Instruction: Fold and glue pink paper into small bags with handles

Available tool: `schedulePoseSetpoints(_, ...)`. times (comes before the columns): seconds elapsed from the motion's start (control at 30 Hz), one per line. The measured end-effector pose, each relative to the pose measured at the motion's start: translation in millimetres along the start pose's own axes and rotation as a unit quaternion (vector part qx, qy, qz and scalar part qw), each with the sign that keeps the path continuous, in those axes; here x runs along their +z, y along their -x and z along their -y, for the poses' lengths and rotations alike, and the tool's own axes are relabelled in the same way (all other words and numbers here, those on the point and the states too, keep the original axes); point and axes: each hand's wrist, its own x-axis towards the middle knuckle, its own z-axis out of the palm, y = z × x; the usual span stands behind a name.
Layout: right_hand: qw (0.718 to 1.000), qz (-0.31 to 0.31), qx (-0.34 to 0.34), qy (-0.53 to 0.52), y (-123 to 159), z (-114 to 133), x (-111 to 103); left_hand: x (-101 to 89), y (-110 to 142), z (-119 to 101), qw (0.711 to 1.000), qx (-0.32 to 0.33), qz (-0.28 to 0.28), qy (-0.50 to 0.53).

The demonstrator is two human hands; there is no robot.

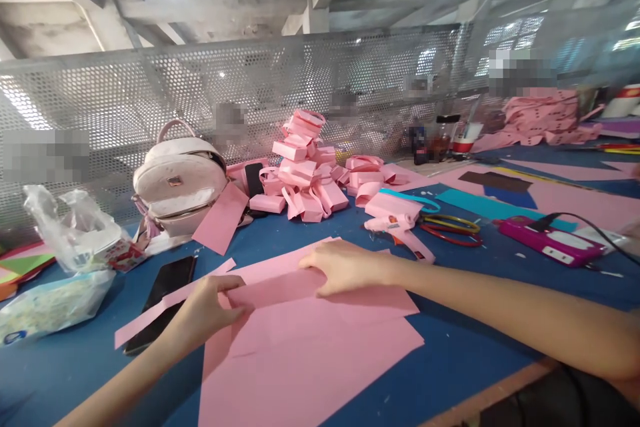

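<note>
My left hand [207, 310] grips the left side of a pink paper sheet [277, 283], thumb and fingers curled around its edge. On the upper right of that sheet lies my right hand [347, 268], its fingers bent over the paper and its thumb pressing near the middle. The held sheet looks slightly bent between both hands. Beneath it, a larger pink sheet [300, 373] covers the front of the blue table. A narrow pink strip [143, 327] passes beside my left hand, over a black phone [173, 277].
Behind the sheets rises a pile of folded pink paper pieces [310, 177]. A pink glue gun [400, 233] and a magenta power strip [553, 240] lie to the right. At left are a white backpack [180, 177] and plastic bags [60, 300]. Perforated metal panels [270, 73] stand behind.
</note>
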Motion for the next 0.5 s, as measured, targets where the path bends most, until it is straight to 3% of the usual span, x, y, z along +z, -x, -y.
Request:
schedulePoseSetpoints(0.17,0.999,-0.016,0.000,0.042,4,5,10,-0.1,3,-3,0.995,0.050,-0.013,-0.091)
schedulePoseSetpoints(0.23,0.998,-0.036,-0.012,0.048,8,7,17,1.6,4,-10,0.983,0.108,-0.003,-0.148)
schedulePoseSetpoints(0.37,0.994,-0.068,-0.055,0.072,17,17,31,11.9,11,-26,0.905,0.269,-0.015,-0.328)
schedulePoseSetpoints(0.5,0.987,-0.065,-0.094,0.110,30,27,46,25.5,22,-29,0.840,0.354,-0.054,-0.407)
